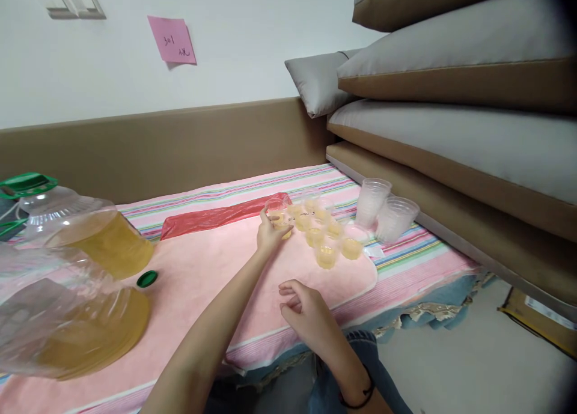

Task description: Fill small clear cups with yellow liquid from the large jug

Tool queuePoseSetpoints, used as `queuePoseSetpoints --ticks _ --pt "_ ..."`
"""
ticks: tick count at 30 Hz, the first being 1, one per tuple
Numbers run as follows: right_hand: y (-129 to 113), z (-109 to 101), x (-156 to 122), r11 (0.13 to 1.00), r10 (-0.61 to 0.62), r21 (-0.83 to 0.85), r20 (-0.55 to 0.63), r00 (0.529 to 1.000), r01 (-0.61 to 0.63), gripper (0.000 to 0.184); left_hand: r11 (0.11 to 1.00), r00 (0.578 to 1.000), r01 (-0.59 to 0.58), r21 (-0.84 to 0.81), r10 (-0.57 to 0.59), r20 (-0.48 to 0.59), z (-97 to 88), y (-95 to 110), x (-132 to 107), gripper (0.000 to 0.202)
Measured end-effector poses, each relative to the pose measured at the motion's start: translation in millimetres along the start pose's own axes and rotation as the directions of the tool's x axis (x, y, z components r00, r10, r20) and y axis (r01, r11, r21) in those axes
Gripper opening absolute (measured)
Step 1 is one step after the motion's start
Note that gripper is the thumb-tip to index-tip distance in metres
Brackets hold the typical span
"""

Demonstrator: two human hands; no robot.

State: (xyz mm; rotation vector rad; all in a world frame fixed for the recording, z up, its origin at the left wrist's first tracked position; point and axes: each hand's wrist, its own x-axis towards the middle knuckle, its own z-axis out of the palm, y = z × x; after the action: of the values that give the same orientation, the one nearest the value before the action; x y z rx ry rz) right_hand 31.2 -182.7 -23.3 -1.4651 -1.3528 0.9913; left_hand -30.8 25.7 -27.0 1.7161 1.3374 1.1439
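Left hand [269,234]: fingers wrapped around a small cup [277,214] of yellow liquid at the edge of the cluster of filled cups [322,234] on the pink cloth [211,264].
Right hand [306,312]: loosely curled, holding nothing, resting near the cloth's front edge.
Risk: a nudge could tip neighbouring cups, since they stand packed together.
Writing: pink note [172,39] reads "301"; the rest is unclear.

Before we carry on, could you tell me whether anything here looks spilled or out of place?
No spill shows. A green cap lies loose on the pink cloth beside the big bottles of yellow liquid.
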Motion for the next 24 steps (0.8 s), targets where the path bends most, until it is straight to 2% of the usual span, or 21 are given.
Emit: queuePoseSetpoints --ticks 5,8,12,15,17,19,24 --pt "4.6 -0.6 1.7 0.999 -0.006 0.032 -0.017 1.0 0.006 0.03 1.0 1.0 0.019 -0.005 -0.019 -0.003 2.6 3.4 -2.3 0.098" --pt "7.9 -5.7 4.9 0.999 -0.021 0.049 -0.059 0.998 0.024 0.03 0.999 1.0 0.03 -0.019 -0.03 0.001 -2.0 5.8 -7.1 0.103" --pt "10.7 -20.6 9.9 0.991 -0.068 0.101 -0.188 0.98 0.089 0.026 0.998 0.999 0.037 -0.056 -0.038 -0.011 -20.0 13.6 -25.4 0.104" --pt "10.5 -39.4 9.6 0.977 -0.115 0.136 -0.327 0.938 0.167 0.03 0.994 0.999 0.053 -0.097 -0.054 -0.006 -38.8 23.0 -49.7 0.094" --pt "11.7 -56.5 7.0 0.969 -0.133 0.13 -0.445 0.886 0.211 0.034 0.989 0.997 0.074 -0.126 -0.075 -0.002 -50.5 29.6 -69.3 0.084" --pt "16.5 -77.7 3.9 0.964 -0.135 0.111 -0.573 0.808 0.24 0.037 0.981 0.994 0.106 -0.161 -0.106 0.01 -59.6 35.1 -89.5 0.075" --pt "45.8 -145.6 9.9 0.958 -0.084 0.084 -0.832 0.548 0.274 0.05 0.956 0.992 0.121 -0.268 -0.106 0.067 -69.9 39.7 -126.5 0.065"
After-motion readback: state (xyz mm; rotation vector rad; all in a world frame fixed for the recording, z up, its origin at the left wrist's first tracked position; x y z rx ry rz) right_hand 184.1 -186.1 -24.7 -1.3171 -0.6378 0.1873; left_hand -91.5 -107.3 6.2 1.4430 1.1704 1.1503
